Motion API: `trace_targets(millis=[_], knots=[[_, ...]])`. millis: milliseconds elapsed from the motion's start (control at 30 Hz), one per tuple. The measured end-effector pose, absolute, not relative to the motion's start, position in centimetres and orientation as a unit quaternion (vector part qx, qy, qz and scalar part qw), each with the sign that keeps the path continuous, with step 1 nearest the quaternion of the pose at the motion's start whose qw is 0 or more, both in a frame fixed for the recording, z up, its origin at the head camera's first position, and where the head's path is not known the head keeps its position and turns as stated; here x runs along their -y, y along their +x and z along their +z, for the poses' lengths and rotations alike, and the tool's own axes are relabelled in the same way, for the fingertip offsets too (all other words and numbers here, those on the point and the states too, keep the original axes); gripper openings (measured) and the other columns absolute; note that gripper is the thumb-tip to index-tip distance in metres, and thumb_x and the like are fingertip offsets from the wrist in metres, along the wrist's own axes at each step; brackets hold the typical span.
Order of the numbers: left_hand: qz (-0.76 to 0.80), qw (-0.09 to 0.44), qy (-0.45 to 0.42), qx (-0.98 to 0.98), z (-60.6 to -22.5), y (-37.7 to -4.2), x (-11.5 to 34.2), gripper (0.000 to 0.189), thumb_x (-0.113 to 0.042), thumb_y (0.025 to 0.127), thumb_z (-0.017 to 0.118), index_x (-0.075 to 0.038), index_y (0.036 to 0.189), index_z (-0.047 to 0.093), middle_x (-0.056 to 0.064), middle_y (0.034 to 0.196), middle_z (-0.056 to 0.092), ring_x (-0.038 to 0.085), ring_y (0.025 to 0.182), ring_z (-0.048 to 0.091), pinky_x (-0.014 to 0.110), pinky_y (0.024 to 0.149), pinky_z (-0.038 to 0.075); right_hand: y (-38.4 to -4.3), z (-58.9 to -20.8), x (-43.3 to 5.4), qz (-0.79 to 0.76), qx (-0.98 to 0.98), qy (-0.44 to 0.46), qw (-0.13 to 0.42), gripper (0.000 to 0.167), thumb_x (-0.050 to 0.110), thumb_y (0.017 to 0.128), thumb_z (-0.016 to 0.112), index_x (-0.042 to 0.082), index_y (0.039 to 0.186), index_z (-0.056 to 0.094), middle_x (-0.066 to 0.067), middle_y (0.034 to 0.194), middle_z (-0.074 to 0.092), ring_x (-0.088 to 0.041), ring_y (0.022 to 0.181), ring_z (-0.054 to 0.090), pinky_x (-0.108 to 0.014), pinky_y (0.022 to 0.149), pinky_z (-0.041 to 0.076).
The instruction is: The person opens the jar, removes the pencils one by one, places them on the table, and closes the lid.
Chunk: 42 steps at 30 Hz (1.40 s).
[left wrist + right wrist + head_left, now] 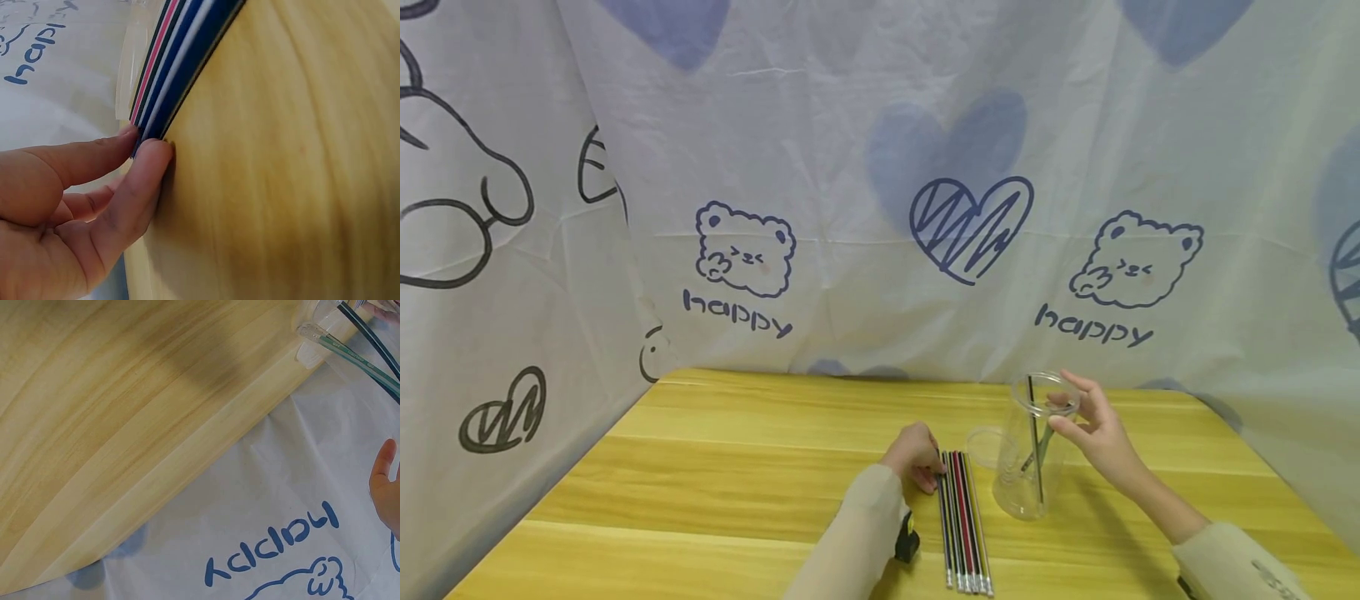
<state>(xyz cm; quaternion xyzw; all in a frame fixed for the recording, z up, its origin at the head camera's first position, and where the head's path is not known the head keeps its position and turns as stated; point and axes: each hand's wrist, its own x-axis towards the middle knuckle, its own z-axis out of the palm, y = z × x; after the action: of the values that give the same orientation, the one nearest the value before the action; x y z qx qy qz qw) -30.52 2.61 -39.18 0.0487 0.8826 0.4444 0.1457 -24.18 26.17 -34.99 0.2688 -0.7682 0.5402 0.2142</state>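
A row of striped pencils (961, 517) lies side by side on the table, eraser ends towards me. My left hand (917, 458) is at their far end; in the left wrist view its thumb and forefinger pinch the tip of a blue-and-white striped pencil (181, 69) at the row's edge. To the right stands a tall clear plastic cup (1009, 492), with a dark pencil (1035, 442) and a green one (1047, 440) leaning inside. My right hand (1101, 437) holds the cup by its rim, thumb in front. Only part of that hand (386, 494) shows in the right wrist view.
A clear round lid (983, 446) lies on the wooden table (737, 467) behind the pencils, left of the cup. A white cloth (850, 317) printed with hearts and bears hangs behind the table and along its left side. A black device (907, 540) sits at my left wrist.
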Motion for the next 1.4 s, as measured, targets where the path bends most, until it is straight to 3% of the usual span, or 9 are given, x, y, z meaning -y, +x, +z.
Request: trace_targets(millis=[133,333,533,800,1067,1400], knots=[[0.439,0.148,0.047,-0.885,-39.0,-30.4,-2.7,0.017,0.006,0.073,0.068,0.004,0.065,0.054,0.018,0.052,0.058,0.028,0.045,0.059,0.031,0.041,0.050,-24.1,-35.0,-26.2,0.540,0.768,0.270,0.216,0.056,-0.010,0.084,0.050,-0.005,0.134,0.024,0.013,0.105,0.053,-0.001,0.092,0.053,-0.016,0.076,0.046],[0.448,0.150,0.042,-0.880,-39.8,-31.3,-2.5,0.020,0.004,0.075,0.067,0.007,0.058,0.056,0.017,0.048,0.055,0.027,0.041,0.058,0.032,0.039,0.049,-24.2,-35.0,-26.1,0.539,0.767,0.273,0.216,0.056,-0.010,0.084,0.050,-0.006,0.133,0.024,0.013,0.105,0.053,-0.002,0.090,0.054,-0.017,0.076,0.046],[0.446,0.122,0.042,-0.886,-39.1,-31.3,-1.8,0.016,-0.004,0.077,0.066,0.006,0.068,0.057,0.016,0.055,0.057,0.026,0.043,0.058,0.033,0.039,0.049,-24.3,-35.0,-26.1,0.535,0.770,0.272,0.216,0.055,-0.010,0.084,0.051,-0.006,0.133,0.024,0.014,0.105,0.053,-0.002,0.089,0.054,-0.017,0.076,0.046],[0.458,0.095,0.076,-0.881,-37.1,-30.7,-1.4,0.019,-0.016,0.082,0.064,0.002,0.089,0.064,0.011,0.075,0.060,0.028,0.061,0.062,0.036,0.052,0.052,-24.2,-35.0,-26.1,0.535,0.773,0.267,0.214,0.056,-0.009,0.085,0.051,-0.005,0.133,0.024,0.014,0.105,0.053,-0.002,0.090,0.053,-0.017,0.076,0.046],[0.476,0.096,0.124,-0.865,-35.4,-31.0,-2.3,0.019,-0.017,0.085,0.061,0.000,0.093,0.062,0.009,0.075,0.059,0.021,0.057,0.061,0.034,0.054,0.052,-24.1,-35.2,-26.1,0.532,0.774,0.265,0.217,0.056,-0.008,0.085,0.051,-0.005,0.134,0.023,0.014,0.106,0.052,-0.001,0.093,0.052,-0.016,0.077,0.045],[0.479,0.039,0.165,-0.861,-32.6,-30.1,-3.8,0.021,-0.022,0.085,0.062,-0.005,0.096,0.062,0.001,0.073,0.058,0.016,0.055,0.059,0.030,0.050,0.051,-24.2,-35.2,-26.1,0.533,0.773,0.265,0.219,0.055,-0.008,0.085,0.051,-0.001,0.134,0.027,0.014,0.106,0.053,-0.001,0.093,0.053,-0.017,0.076,0.045]])
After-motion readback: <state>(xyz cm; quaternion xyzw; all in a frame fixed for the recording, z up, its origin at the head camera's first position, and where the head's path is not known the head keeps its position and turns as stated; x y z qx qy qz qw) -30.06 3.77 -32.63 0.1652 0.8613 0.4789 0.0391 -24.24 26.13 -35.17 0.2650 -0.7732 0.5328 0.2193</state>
